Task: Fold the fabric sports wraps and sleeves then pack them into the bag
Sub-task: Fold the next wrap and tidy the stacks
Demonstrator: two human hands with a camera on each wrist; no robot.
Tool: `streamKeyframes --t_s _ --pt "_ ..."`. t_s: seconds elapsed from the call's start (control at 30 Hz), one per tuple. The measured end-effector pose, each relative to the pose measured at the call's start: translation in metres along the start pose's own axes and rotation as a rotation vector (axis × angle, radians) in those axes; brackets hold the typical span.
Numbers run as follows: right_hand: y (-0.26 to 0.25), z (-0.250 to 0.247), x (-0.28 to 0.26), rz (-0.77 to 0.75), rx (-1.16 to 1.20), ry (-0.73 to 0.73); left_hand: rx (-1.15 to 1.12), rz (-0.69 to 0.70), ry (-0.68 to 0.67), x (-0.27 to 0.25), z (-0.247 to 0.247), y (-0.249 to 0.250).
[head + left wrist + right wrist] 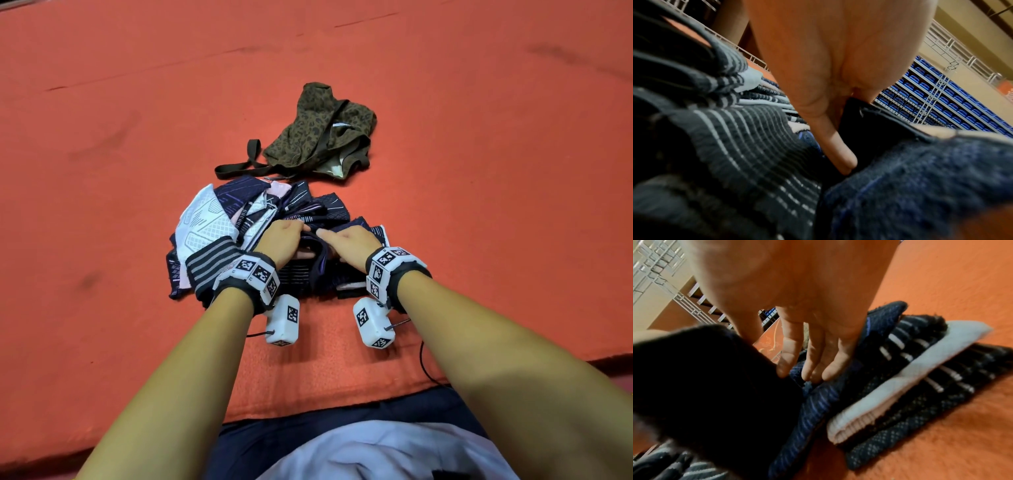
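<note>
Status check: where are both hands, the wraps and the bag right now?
Left hand grips a dark sleeve on the pile of wraps. Right hand rests flat beside it. Camouflage bag lies beyond, nothing packed.

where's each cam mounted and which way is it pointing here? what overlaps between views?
Head: on the head, looking forward and down at the pile of wraps, camo bag, both forearms and hands.
Left wrist: low on the wrist, along the left hand, up over striped fabric to blue stadium seats.
Right wrist: along the right hand down onto the pile and orange mat.
Shared: the pile shows in all three.
</note>
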State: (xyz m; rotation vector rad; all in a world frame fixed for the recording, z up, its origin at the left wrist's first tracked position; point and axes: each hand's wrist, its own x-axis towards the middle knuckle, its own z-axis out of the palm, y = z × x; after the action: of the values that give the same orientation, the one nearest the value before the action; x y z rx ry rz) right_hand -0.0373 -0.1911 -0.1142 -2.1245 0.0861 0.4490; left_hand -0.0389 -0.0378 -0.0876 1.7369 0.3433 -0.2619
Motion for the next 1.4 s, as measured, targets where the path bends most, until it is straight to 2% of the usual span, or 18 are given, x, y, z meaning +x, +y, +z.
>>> streamKeyframes --t_s 0.1,0.23,0.33,0.53,0.7,0.87,1.07,1.17,1.4 --pt "0.0 -0.005 0.0 -0.039 0.073 -0.004 -0.012 0.041 -0.022 0.001 0.003 -0.006" --pt "0.004 -0.008 -0.008 -0.056 0.018 -0.032 0.035 0.062 0.009 0.007 0.005 -0.018" --pt "0.004 -0.007 -0.006 -0.037 -0.005 0.05 0.06 0.062 -0.029 0.005 0.008 -0.025" --pt "0.012 -0.018 0.001 0.058 -0.151 0.193 0.388 0.114 -0.101 0.007 0.003 -0.034" --pt "0.021 -0.023 0.01 0.086 -0.267 0.262 0.478 0.12 -0.093 0.003 0.007 -0.03" --pt "0.028 -0.028 0.012 0.124 -0.268 0.323 0.636 0.132 -0.061 0.001 0.007 -0.026" --pt "0.031 -0.034 0.01 0.153 -0.201 0.339 0.591 0.091 -0.115 -0.003 0.016 -0.023" --pt "0.033 -0.035 0.006 0.144 -0.16 0.343 0.692 0.147 -0.072 -0.004 0.02 -0.026" --pt "0.03 -0.034 0.001 0.135 -0.103 0.332 0.489 0.172 0.017 -0.002 0.023 -0.029"
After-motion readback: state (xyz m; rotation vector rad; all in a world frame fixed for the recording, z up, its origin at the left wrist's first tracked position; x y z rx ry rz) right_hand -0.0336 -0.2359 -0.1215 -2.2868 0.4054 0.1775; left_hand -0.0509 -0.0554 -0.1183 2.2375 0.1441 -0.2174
